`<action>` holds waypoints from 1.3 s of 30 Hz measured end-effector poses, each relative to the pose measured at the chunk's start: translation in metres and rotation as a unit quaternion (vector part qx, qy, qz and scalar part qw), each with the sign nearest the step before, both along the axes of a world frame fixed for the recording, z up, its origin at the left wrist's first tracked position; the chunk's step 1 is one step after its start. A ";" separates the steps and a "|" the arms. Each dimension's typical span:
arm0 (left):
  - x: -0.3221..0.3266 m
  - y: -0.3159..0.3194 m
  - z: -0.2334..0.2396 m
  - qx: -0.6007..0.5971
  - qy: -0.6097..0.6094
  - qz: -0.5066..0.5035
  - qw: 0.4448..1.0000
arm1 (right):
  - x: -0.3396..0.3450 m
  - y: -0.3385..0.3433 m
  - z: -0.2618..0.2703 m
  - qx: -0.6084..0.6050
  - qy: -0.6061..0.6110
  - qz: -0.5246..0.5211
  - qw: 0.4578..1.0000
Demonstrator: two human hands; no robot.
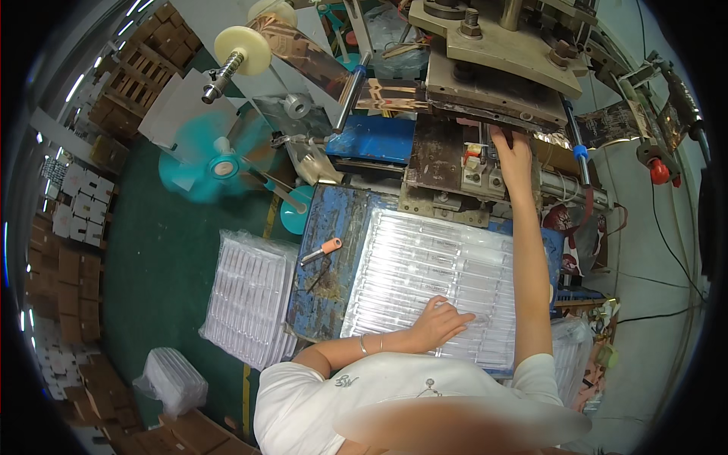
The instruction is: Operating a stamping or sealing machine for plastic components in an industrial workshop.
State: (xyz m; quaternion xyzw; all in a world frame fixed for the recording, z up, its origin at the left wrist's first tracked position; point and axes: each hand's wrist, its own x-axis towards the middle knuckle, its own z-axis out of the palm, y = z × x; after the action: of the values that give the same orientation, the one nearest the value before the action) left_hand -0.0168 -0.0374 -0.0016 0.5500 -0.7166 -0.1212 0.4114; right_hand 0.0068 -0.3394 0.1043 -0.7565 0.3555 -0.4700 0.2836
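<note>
My left hand (pixel 441 327), with bracelets at its wrist, hovers over or rests on a clear plastic tray (pixel 489 273); which of the two I cannot tell. Its fingers are apart, and nothing shows between them. Long, narrow clear pieces lie in rows in the tray, several bearing dark print. My right hand (pixel 513 151) reaches forward under the press head (pixel 495 94) of a hot-stamping machine, beside a metal fixture (pixel 480 173). The press head hides those fingertips, so any hold there is unseen.
An orange-handled tool (pixel 322 251) lies on the worn blue table (pixel 335 210). Stacked clear trays (pixel 250 301) stand left of it. A teal fan (pixel 223 165) spins at the left. Metallic foil (pixel 307 54) runs from a roll to the machine. Cartons (pixel 68 284) line the far left.
</note>
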 end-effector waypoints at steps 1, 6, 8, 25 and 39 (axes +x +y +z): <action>0.001 0.000 0.000 0.000 0.000 0.001 1.000 | 0.000 0.001 0.001 0.001 0.000 0.000 1.000; 0.005 0.002 0.001 0.007 -0.002 -0.003 1.000 | 0.000 0.003 0.003 0.004 -0.004 0.000 1.000; 0.006 0.002 0.003 0.007 0.002 0.000 1.000 | -0.001 0.000 0.000 0.017 -0.003 0.009 1.000; 0.011 0.008 0.003 0.045 0.051 0.034 0.997 | 0.001 0.004 0.002 0.033 -0.019 0.014 0.999; 0.045 -0.065 0.012 0.032 0.075 0.072 0.994 | -0.140 0.021 -0.019 0.169 -0.144 -0.037 0.974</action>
State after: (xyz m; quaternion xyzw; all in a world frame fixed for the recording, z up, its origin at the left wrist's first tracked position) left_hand 0.0286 -0.1028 0.0106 0.6023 -0.6382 -0.1546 0.4538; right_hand -0.1327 -0.3185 0.0850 -0.6082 0.4127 -0.5177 0.4379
